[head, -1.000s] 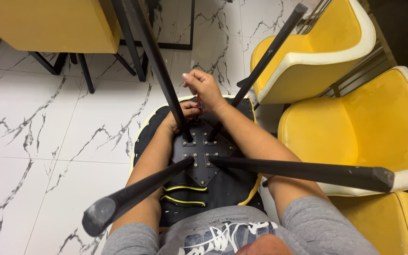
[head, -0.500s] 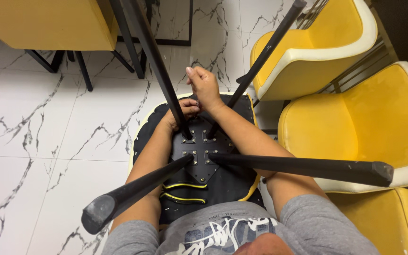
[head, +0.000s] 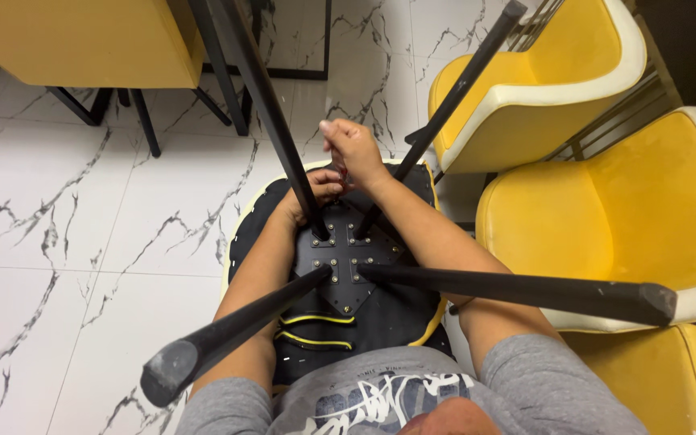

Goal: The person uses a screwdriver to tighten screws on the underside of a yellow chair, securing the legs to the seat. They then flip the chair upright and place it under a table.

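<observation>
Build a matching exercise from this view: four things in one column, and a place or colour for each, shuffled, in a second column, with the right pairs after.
Things
1. upturned chair
2. yellow chairs
3. mounting plate
4. yellow table

Places or colours
A. top left of the view, on black legs
B. along the right side, seats facing up
C. black underside up, four black legs pointing outward
D. black, dotted with screws, where the four legs meet

Both hands work at the plate's far edge: left hand, right hand.

Pairs: 1-C, 2-B, 3-D, 4-A
</observation>
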